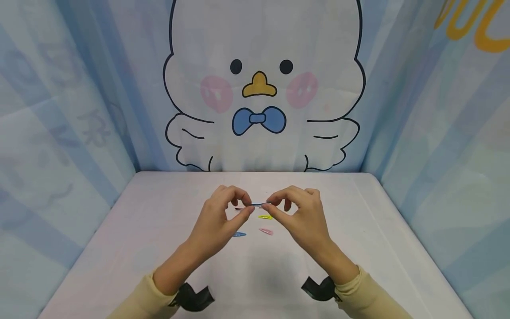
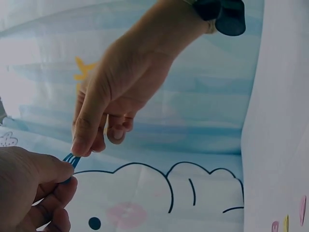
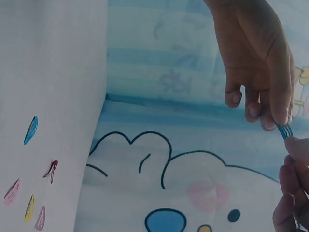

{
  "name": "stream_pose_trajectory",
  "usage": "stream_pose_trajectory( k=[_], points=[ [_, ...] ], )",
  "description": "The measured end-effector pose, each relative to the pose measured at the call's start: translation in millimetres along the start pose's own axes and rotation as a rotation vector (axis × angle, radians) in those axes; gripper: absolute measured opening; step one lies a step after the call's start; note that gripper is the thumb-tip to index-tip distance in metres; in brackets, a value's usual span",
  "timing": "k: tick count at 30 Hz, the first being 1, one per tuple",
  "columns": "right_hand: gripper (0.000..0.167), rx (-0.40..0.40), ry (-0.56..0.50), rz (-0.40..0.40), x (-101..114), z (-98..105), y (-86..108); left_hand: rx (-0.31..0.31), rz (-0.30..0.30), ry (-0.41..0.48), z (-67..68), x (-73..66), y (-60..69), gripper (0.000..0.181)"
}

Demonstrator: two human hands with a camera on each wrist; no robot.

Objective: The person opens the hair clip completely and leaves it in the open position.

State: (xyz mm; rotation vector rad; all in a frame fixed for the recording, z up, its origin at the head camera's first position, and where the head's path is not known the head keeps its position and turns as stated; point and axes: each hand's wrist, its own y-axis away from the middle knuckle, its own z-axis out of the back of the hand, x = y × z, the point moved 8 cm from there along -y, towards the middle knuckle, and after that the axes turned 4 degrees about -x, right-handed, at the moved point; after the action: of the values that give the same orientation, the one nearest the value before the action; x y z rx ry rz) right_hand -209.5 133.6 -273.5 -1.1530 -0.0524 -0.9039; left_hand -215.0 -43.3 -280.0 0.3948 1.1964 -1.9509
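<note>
Above the table, a small blue slotted hair clip is stretched between both hands. The left hand pinches one end between thumb and fingers, and the right hand pinches the other. In the left wrist view the blue clip shows its slots between the fingertips of the left hand and the right hand. From the right wrist view, the clip is partly covered by the thumb of the right hand, with the left hand above it.
On the white table lie a yellow clip, a pink clip and a blue clip. A dark red clip lies there too, beside another pink one. Printed curtains stand around the table.
</note>
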Motion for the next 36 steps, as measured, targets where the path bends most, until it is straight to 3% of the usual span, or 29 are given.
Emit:
stream_pose_trajectory(
  k=[7,22,36],
  points=[
    [0.019,-0.026,0.028,0.033,5,1,0.7,-0.067,-0.027,-0.001,3.0,1.1,-1.1,0.015],
    [0.024,-0.164,0.103,0.214,19,-4,5.3,-0.209,-0.13,0.041,7.9,1.3,1.6,0.015],
    [0.022,-0.153,0.116,0.187,9,-7,7.6,-0.167,-0.102,0.015,3.8,9.3,1.4,0.013]
  ],
)
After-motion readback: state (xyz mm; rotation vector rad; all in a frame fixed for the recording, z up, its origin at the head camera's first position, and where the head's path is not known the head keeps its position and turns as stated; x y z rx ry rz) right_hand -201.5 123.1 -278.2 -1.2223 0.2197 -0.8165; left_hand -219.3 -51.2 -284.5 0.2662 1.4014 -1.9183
